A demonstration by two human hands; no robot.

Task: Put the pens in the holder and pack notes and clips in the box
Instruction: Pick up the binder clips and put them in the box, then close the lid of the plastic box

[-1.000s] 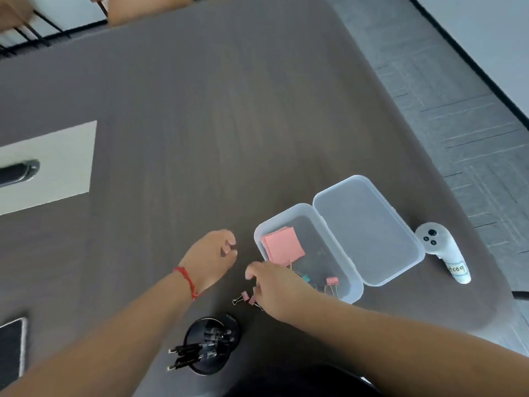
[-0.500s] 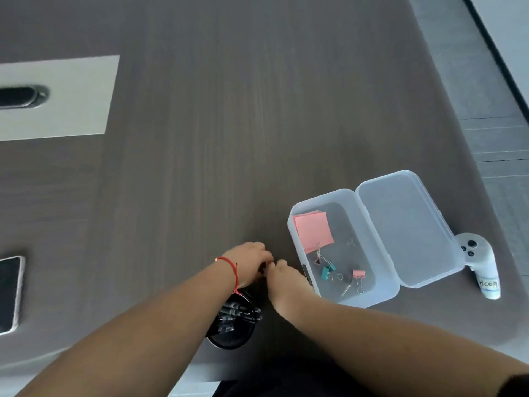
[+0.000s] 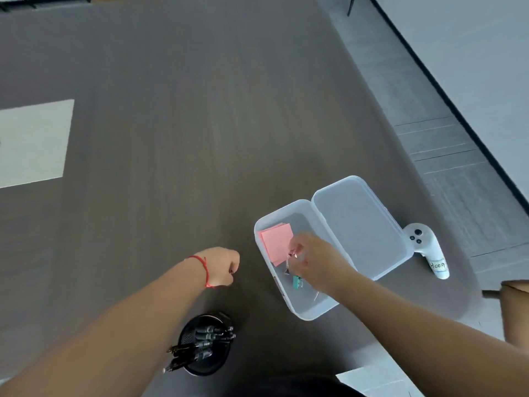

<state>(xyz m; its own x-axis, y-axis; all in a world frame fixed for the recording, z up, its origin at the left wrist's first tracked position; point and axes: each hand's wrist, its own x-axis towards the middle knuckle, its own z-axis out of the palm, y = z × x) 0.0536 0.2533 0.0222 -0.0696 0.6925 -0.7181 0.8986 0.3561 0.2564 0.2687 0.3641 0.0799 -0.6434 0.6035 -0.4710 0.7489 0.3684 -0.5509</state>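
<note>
The right hand (image 3: 315, 260) is pinching a clip (image 3: 289, 263) over the open box (image 3: 297, 306), beside the pink notes (image 3: 276, 242); the left hand (image 3: 221, 266) is resting fisted on the bench (image 3: 171, 138); pens (image 3: 200, 343) are standing in the holder (image 3: 210, 365) nearby.

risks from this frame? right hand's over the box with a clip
1. The right hand pinches a small binder clip above the clear plastic box; released askew, it may land on the pink sticky notes.
2. The forearm crosses the box's near rim and could nudge it.
</note>
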